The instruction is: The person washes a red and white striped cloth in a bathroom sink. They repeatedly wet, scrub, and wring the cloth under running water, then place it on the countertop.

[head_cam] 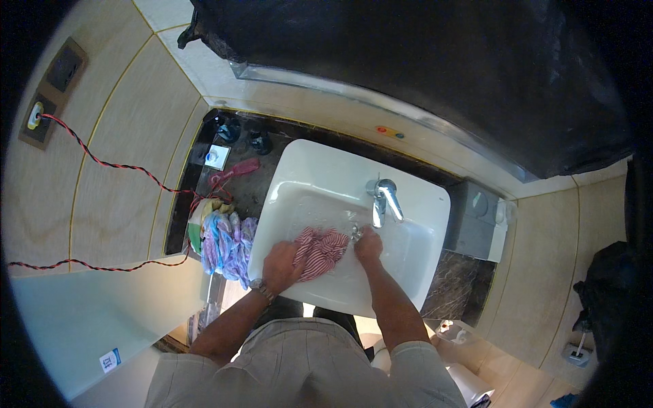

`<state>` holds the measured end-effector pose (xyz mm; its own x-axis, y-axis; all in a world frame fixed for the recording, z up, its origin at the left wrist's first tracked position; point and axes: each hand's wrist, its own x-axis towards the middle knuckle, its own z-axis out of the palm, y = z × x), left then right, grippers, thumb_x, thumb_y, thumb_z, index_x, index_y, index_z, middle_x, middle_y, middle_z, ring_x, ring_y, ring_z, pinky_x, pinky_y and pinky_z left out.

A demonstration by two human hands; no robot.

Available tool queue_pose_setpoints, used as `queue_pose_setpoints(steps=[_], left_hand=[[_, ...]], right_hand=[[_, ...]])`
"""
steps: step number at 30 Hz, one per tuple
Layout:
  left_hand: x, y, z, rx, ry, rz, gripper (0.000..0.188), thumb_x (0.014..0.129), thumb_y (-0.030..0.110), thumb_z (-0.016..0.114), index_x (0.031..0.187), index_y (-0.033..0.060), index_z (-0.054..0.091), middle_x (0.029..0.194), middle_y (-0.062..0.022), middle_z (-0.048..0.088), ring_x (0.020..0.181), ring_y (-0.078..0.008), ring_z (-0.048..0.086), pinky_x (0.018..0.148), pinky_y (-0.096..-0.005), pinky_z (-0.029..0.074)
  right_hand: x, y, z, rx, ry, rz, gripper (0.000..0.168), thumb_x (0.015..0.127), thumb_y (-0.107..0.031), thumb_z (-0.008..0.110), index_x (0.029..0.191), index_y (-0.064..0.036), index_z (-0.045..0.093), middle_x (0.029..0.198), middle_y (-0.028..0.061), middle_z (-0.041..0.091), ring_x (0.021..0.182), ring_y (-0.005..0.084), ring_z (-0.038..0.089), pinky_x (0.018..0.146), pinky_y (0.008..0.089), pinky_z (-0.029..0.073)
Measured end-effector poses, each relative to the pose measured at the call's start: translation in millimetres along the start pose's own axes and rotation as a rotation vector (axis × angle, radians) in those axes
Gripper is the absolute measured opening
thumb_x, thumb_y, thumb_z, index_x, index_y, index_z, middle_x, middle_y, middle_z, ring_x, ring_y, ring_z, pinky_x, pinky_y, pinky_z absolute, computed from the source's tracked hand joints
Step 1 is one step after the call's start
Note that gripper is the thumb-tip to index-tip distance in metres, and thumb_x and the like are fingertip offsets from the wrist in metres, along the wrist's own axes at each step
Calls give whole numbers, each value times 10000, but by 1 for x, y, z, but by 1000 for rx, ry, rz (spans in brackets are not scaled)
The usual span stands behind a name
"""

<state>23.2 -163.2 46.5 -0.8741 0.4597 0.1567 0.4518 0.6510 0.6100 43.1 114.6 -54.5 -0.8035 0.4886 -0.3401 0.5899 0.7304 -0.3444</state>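
Observation:
A red-and-white striped cloth (321, 253) lies bunched and wet-looking in the white ceramic washbasin (403, 275). My left hand (282, 268), with a metal-banded watch on its wrist, grips the cloth's left side. To the cloth's right, my right hand (369, 246) is low in the basin with its fingers curled, just below the chrome mixer tap (385, 199). Something shiny (356, 233) shows at its fingertips; whether it is the drain fitting or splashing water is unclear. The fingertips are partly hidden, so I cannot tell if they hold anything.
Left of the basin, a bunched blue-and-purple cloth (224, 245) hangs over the dark stone counter (245, 199). A red-and-black twisted cord (120, 166) runs there from a wall socket (35, 120). A grey box (472, 219) stands right. Black sheeting (408, 76) covers the wall above.

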Motion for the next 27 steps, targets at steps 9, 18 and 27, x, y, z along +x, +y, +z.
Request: queue_pose_setpoints(steps=[9,18,27], left_hand=[[1,0,0,-23,5,-6,329,836,206,744,1097,33,641,973,-170,630,943,-380,618,796,-473,523],[6,1,-4,-47,14,22,282,833,195,732,1040,34,630,957,-161,630,914,-371,601,788,-472,506],[7,2,-6,-73,28,28,262,848,194,721,1043,42,632,951,-160,628,895,-377,601,776,-482,505]], right_hand=[[2,1,4,13,19,40,298,861,-290,723,1096,-131,635,985,205,717,959,425,689,824,542,542],[12,-12,9,100,53,158,188,849,-207,684,1011,-114,659,998,187,724,976,405,693,832,513,541],[16,-11,11,52,1,142,241,905,-219,626,1099,-93,692,978,201,717,950,412,689,828,514,542]])
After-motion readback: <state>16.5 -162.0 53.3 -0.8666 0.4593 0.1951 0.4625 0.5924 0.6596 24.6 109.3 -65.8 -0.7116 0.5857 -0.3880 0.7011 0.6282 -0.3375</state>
